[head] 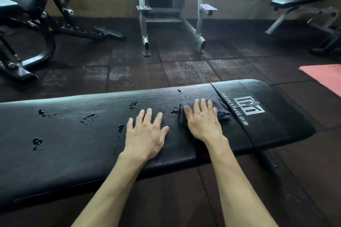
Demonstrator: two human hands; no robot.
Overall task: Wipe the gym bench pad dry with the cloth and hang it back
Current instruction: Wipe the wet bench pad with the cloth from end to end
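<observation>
The dark cloth [204,111] lies bunched on the black pad [73,143], toward its right end and just left of the band [252,116] printed "MIKING" with a white block logo; the right hand [202,118] presses flat on it with straight fingers, gripping nothing. The left hand [145,132] rests flat and spread on the bare pad just beside it, and water drops [88,117] dot the long stretch of pad running to the left edge. Beyond the pad's far edge is dark tiled floor [184,72], with a pink mat [326,77] off the right end and a grey frame [171,14] and other benches [302,0] against the wall.
</observation>
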